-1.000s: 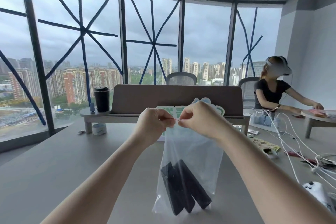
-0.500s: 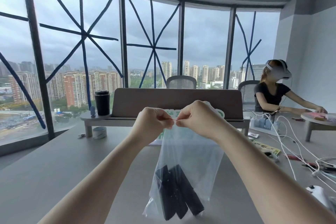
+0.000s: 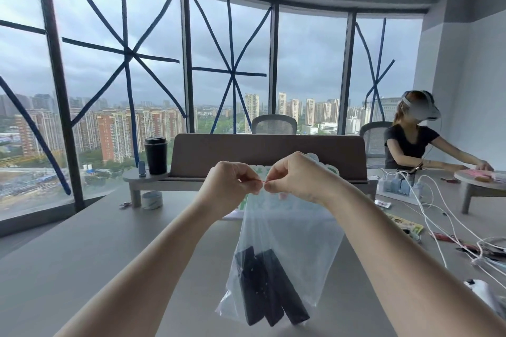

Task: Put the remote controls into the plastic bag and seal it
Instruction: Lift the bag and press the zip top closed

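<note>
A clear plastic bag [image 3: 298, 238] hangs upright in front of me, its bottom resting on the grey table [image 3: 82, 254]. Three black remote controls [image 3: 268, 284] lie slanted together in its lower left part. My left hand [image 3: 230, 183] and my right hand [image 3: 295, 175] pinch the bag's top edge with thumb and forefinger, fingertips almost touching at the thin red seal strip. The rest of the top edge is hidden behind my hands.
A brown desk riser [image 3: 268, 159] stands behind the bag, with a black cup [image 3: 156, 154] on its left shelf and a tape roll [image 3: 151, 200] below. White cables [image 3: 443, 227] and chargers lie at the right. Another person [image 3: 416, 139] sits at the far right.
My hands and the bag have stayed almost in place, pinching the top edge close together. The bag's bottom and the remotes shifted slightly left. The camera tilted up a little.
</note>
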